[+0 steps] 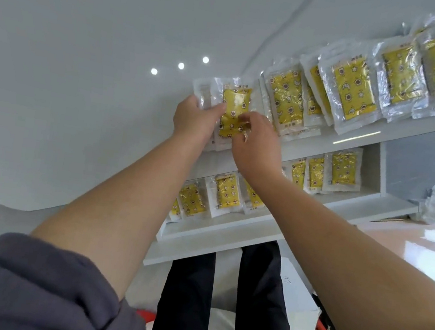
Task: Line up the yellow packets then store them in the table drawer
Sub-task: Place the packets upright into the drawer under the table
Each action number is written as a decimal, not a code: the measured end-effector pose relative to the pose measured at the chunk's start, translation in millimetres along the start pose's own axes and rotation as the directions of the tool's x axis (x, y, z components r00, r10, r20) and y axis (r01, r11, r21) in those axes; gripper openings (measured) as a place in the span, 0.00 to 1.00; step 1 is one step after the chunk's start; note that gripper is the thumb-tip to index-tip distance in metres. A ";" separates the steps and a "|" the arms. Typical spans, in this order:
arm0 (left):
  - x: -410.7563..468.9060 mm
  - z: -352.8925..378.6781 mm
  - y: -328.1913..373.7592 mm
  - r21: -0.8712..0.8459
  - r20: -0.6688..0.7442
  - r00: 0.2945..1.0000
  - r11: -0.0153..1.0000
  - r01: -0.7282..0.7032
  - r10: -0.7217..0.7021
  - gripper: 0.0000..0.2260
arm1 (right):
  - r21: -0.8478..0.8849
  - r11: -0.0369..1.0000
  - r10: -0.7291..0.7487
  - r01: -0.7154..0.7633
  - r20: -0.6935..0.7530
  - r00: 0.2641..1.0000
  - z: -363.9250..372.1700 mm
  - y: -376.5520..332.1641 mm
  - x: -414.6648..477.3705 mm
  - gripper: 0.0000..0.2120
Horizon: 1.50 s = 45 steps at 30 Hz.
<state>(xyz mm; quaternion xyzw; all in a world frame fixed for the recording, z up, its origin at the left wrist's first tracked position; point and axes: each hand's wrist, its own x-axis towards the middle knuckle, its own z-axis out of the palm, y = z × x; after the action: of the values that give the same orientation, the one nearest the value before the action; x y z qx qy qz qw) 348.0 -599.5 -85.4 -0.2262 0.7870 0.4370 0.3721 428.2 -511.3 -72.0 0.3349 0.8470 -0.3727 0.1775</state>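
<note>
Your left hand [193,118] and right hand [255,145] both pinch one yellow packet [233,114] at the desk [81,89] edge, squaring it onto its small stack beside the packet row [361,84], directly above the open drawer [257,228].

Packets [352,91] lie in an overlapping row along the worktop [81,89] edge. Below that edge the open drawer [377,170] holds further packets [343,168]. Both hands, left [193,118] and right [257,148], meet at the row's left-end packet [233,111].
</note>
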 end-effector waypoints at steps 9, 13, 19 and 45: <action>1.5 -38.1 -5.2 -0.026 0.201 0.975 0.996 -0.087 0.090 0.09 | 0.467 0.845 0.204 -0.262 0.173 0.964 -31.1 -8.8 6.2 0.29; -9.9 -30.3 3.4 0.010 0.312 0.943 0.992 -0.125 0.115 0.03 | 0.555 0.749 0.181 -0.363 0.355 0.917 -44.9 7.2 7.6 0.09; -19.9 23.1 38.6 -0.042 0.215 0.974 0.997 -0.067 0.075 0.05 | 0.628 0.648 0.196 -0.430 0.408 0.892 -95.9 49.9 16.0 0.09; -47.6 107.7 55.0 -0.210 -0.130 0.987 0.970 -0.120 0.094 0.12 | 0.659 0.570 0.053 -0.491 0.566 0.823 -212.7 159.3 42.5 0.16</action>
<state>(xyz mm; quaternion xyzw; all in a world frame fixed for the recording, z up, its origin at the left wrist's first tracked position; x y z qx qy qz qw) 381.9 -477.5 -56.3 -0.2484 0.7665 0.5254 0.2735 498.5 -254.0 -36.8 0.4037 0.4593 -0.7409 0.2775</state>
